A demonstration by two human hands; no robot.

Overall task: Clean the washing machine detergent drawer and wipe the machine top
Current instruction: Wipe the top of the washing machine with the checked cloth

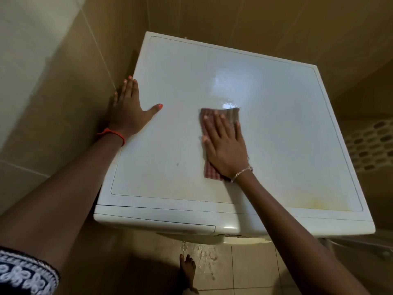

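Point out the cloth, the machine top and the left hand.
cloth (212, 173), head view, lower checked corner.
machine top (280, 124), head view, bare white surface right of cloth.
left hand (129, 111), head view, back of hand.

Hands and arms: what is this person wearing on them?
The left hand has orange-painted nails and an orange cord bracelet at the wrist. The right hand has a thin silver chain at the wrist. A dark sleeve with white embroidered trim covers the left upper arm.

Tiled wall (53, 81), tiled floor (251, 271) (wet), perforated basket (370, 143).
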